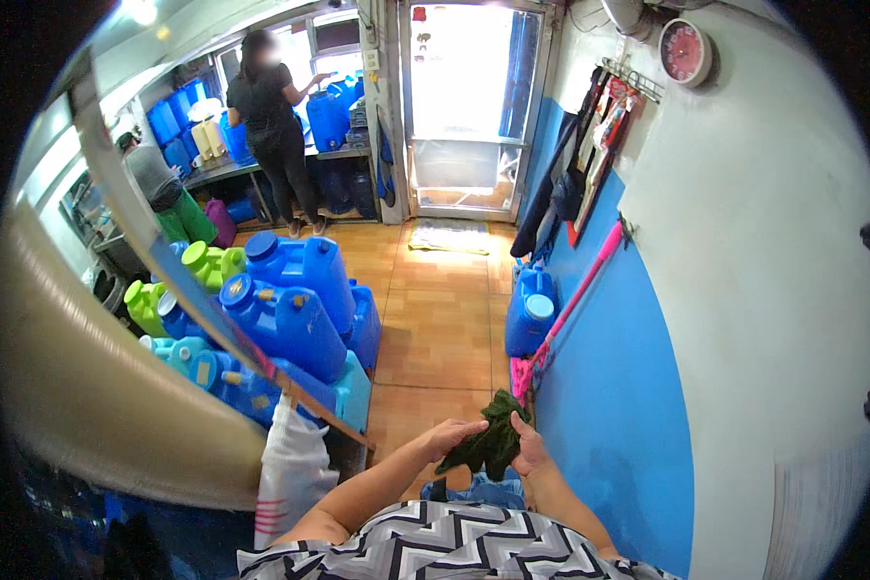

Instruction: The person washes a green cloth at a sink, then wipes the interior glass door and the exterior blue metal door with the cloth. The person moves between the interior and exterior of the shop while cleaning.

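Observation:
A crumpled dark green cloth (491,443) hangs between my two hands, in front of my body near the lower middle. My left hand (451,438) grips its left side, with the fingers toward its upper edge. On the opposite side my right hand (529,450) pinches the cloth, the thumb showing on top. The lower part of the cloth droops in loose folds. Some fingers of both hands are hidden behind it.
Blue water jugs (295,324) are stacked left of the tiled floor (430,329). Along the right wall stand another blue jug (532,314) and a pink-handled mop (580,290). A glass door (469,116) lies ahead. One person (271,126) stands at a bench; another (164,184) is farther left.

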Motion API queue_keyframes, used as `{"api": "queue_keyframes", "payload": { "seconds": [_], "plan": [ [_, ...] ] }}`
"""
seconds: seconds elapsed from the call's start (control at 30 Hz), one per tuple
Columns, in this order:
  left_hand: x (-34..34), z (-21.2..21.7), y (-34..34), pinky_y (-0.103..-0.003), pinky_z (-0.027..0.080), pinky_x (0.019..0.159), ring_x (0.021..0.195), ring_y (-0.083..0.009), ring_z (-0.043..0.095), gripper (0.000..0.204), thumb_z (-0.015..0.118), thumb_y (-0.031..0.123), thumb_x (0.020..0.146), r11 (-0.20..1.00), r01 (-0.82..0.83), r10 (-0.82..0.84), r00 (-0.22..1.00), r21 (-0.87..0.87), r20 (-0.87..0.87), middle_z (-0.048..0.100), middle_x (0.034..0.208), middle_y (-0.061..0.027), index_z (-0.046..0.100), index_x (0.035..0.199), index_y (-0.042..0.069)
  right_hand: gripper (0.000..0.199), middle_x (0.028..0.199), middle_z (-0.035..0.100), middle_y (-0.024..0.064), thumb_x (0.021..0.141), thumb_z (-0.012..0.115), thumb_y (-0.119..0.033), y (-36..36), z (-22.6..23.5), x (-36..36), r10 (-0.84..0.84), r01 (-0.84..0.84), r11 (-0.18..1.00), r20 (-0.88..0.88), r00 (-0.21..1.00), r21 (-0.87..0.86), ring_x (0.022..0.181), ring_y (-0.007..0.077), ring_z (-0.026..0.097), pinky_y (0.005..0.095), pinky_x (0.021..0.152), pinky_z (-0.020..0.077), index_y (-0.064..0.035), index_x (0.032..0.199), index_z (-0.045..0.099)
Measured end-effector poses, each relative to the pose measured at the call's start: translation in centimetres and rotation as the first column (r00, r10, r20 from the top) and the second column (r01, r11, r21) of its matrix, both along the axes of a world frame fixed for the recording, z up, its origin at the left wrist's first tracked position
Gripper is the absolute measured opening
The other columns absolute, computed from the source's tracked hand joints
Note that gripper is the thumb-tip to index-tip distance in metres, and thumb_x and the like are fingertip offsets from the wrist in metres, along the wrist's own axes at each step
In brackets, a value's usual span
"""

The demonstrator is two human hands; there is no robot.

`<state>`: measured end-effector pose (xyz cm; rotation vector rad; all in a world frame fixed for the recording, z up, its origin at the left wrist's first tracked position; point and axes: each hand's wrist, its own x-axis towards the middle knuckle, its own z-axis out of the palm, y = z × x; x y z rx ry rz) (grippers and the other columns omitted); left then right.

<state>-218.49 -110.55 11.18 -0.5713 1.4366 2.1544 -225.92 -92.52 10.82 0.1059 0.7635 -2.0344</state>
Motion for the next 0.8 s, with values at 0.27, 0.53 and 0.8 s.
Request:
{"api": "queue_keyframes", "payload": {
  "seconds": [0.27,0.53,0.8],
  "plan": [
    [-12.8,-2.2,-5.0,-0.028,0.049,0.066,0.076,-0.0158,0.064,0.044,0.064,0.036,0.088,0.983,-0.015,0.012,1.000,-0.184,-0.019,0.068,0.095,-0.0081,0.063,0.111,-0.001,0.050,0.104,0.065,0.0118,0.096,0.042,-0.048,-6.7,0.2,-17.7,0.227,-0.193,0.951,-0.118,0.967,0.243,0.091,0.0249,0.064,0.0396,0.081,0.0530,-0.0050,0.118,0.056],
    [-22.3,-3.0,-10.6,-0.026,0.043,0.058,0.064,-0.0102,0.053,0.017,0.055,0.021,0.093,0.809,-0.518,0.499,0.855,-0.279,-0.142,0.058,0.074,0.0003,0.060,0.088,0.005,0.059,0.111,0.059,0.0162,0.092,0.054,-0.046,-12.4,0.4,-31.0,0.280,-0.107,0.813,-0.223,0.934,0.572,0.099,0.0216,0.057,0.0360,0.087,0.0459,0.0085,0.115,0.053],
    [-30.9,-1.5,-18.5,-0.023,0.043,0.065,0.070,-0.0079,0.053,0.011,0.057,0.016,0.090,0.678,-0.734,0.705,0.664,-0.037,-0.247,0.059,0.077,0.0013,0.059,0.088,0.006,0.033,0.086,0.065,0.0077,0.085,0.067,-0.029,-21.3,-6.3,-40.4,0.225,-0.001,0.847,-0.357,0.907,0.531,0.072,0.0164,0.059,0.0311,0.065,0.0475,0.0034,0.092,0.065]
  ]
}}
